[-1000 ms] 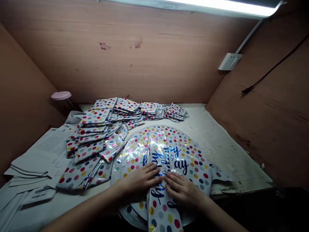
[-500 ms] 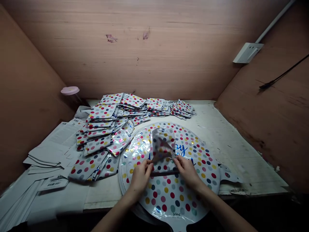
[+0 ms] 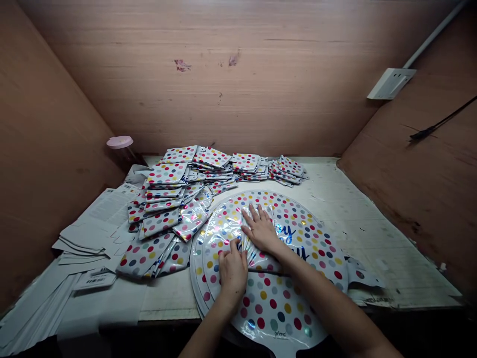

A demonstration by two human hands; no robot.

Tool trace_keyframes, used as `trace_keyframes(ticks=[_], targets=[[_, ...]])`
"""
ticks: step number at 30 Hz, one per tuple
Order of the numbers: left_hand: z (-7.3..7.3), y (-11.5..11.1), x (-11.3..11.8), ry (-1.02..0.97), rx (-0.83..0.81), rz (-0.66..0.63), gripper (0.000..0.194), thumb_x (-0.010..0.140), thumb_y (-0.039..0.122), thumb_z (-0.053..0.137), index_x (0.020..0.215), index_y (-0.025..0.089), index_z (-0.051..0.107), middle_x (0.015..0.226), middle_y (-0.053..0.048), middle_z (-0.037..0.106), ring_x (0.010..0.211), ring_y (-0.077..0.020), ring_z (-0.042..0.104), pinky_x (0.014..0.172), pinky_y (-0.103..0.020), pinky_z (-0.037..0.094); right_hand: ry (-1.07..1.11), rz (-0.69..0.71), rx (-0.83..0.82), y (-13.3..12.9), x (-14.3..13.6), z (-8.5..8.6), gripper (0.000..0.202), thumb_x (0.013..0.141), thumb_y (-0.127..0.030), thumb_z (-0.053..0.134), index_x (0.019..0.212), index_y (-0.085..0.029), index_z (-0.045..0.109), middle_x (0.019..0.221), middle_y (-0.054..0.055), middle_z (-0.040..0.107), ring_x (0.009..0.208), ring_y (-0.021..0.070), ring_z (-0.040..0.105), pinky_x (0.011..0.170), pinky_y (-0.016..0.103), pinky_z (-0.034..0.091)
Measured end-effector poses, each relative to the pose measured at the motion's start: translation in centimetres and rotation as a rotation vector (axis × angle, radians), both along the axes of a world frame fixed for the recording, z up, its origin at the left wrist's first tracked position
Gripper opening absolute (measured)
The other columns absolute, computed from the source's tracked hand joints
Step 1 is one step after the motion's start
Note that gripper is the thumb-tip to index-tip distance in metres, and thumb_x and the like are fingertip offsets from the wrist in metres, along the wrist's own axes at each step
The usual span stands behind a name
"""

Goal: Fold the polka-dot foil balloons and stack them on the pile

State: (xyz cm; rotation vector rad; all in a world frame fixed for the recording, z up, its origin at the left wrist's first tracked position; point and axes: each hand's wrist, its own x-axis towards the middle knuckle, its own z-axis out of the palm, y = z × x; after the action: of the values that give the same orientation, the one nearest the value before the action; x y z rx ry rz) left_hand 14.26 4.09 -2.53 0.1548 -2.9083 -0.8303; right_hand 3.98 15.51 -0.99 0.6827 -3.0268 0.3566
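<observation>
A folded white foil packet with multicoloured dots (image 3: 257, 262) is laid on the stack of large, flat, round, dotted foil balloons (image 3: 316, 236), left of their blue script lettering. Its long axis is directed from the near side toward the back wall, and its straight near edge is turned toward the person. The packet is pressed by the right hand (image 3: 261, 232), held open and flat with fingers spread. The left hand (image 3: 233, 268) is loosely curled at its left edge; whether foil is pinched cannot be told. The foil is smooth, glossy and lightly creased. The stack's narrow neck (image 3: 285, 348) is pointed toward the person. Behind and left of the stack, squarish folded dotted foil packets (image 3: 166, 174) are heaped; farther left, matte white printed paper sheets (image 3: 99, 216) are fanned.
</observation>
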Motion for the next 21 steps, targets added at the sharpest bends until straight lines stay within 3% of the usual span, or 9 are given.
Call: trace_keyframes(ticks=[4,7,9,11,13,15,17,19,21], targets=[[0.6,0.2,-0.2,-0.036,-0.083,-0.011,0.022,0.093,0.024,0.039,0.106,0.019,0.057,0.059,-0.004,0.064,0.074,-0.0266,0.061,0.082,-0.041,0.041,0.024,-0.135,-0.034,1.7,-0.7,1.3,0.065,0.096,-0.052,0.035,0.150,-0.017,0.026,0.158,0.009,0.009,0.144,0.0343,0.000,0.115,0.053,0.014],[0.9,0.5,-0.1,-0.042,-0.071,-0.029,0.024,0.095,0.024,0.037,0.099,0.021,0.061,0.064,-0.004,0.066,0.071,-0.0247,0.060,0.082,-0.042,0.041,0.171,0.139,-0.059,4.7,4.1,1.9,0.055,0.093,-0.045,0.044,0.139,-0.015,0.045,0.152,0.010,0.033,0.142,0.0303,0.020,0.115,0.048,0.025],[1.1,0.6,0.2,-0.047,-0.036,-0.060,0.028,0.096,0.023,0.035,0.100,0.021,0.062,0.070,-0.004,0.068,0.070,-0.0231,0.061,0.084,-0.044,0.040,0.190,0.364,0.013,6.5,8.1,1.0,0.046,0.089,-0.033,0.050,0.131,-0.015,0.054,0.139,0.010,0.052,0.132,0.0278,0.042,0.108,0.043,0.039],[1.5,0.6,0.6,-0.029,-0.020,-0.101,0.028,0.096,0.026,0.037,0.100,0.022,0.064,0.086,-0.007,0.069,0.079,-0.0234,0.063,0.088,-0.047,0.040,0.292,0.334,0.093,7.4,10.9,-0.6,0.048,0.084,-0.019,0.050,0.130,-0.007,0.053,0.137,0.018,0.051,0.130,0.0329,0.044,0.103,0.048,0.045],[1.9,0.3,0.8,0.035,-0.057,-0.174,0.024,0.091,0.035,0.049,0.104,0.023,0.065,0.116,-0.012,0.063,0.106,-0.0303,0.058,0.097,-0.054,0.035,0.390,0.261,0.145,7.6,12.2,-2.2,0.050,0.080,-0.009,0.047,0.129,0.001,0.052,0.137,0.024,0.049,0.131,0.0366,0.042,0.100,0.050,0.048],[2.3,-0.8,0.6,0.117,-0.122,-0.373,0.043,0.080,0.042,0.064,0.119,0.024,0.061,0.142,-0.013,0.044,0.132,-0.0376,0.036,0.107,-0.061,0.021,0.451,0.246,0.147,7.3,12.4,-2.8,0.049,0.079,-0.003,0.045,0.127,0.004,0.053,0.134,0.027,0.050,0.131,0.0370,0.041,0.099,0.049,0.048],[2.6,-2.3,-0.1,0.158,-0.150,-0.679,0.064,0.076,0.039,0.068,0.135,0.025,0.048,0.151,-0.010,0.033,0.141,-0.0363,0.019,0.112,-0.062,0.006,0.488,0.273,0.084,7.2,12.5,-2.3,0.045,0.081,-0.002,0.044,0.123,0.005,0.055,0.130,0.027,0.054,0.131,0.0358,0.041,0.101,0.048,0.047],[2.6,-4.1,-1.0,0.167,-0.127,-0.939,0.060,0.081,0.027,0.062,0.138,0.026,0.044,0.148,-0.007,0.040,0.143,-0.0298,0.021,0.115,-0.058,0.003,0.448,0.336,-0.019,7.6,13.0,-1.1,0.041,0.083,-0.004,0.045,0.122,0.001,0.057,0.130,0.023,0.056,0.135,0.0325,0.037,0.104,0.046,0.045],[2.2,-5.8,-1.4,0.197,-0.071,-1.077,0.047,0.083,0.015,0.053,0.129,0.025,0.053,0.135,-0.006,0.055,0.140,-0.0246,0.031,0.117,-0.053,0.007,0.299,0.417,-0.091,8.3,14.1,0.0,0.044,0.082,-0.014,0.051,0.124,-0.003,0.056,0.138,0.019,0.050,0.139,0.0317,0.029,0.105,0.045,0.044]])
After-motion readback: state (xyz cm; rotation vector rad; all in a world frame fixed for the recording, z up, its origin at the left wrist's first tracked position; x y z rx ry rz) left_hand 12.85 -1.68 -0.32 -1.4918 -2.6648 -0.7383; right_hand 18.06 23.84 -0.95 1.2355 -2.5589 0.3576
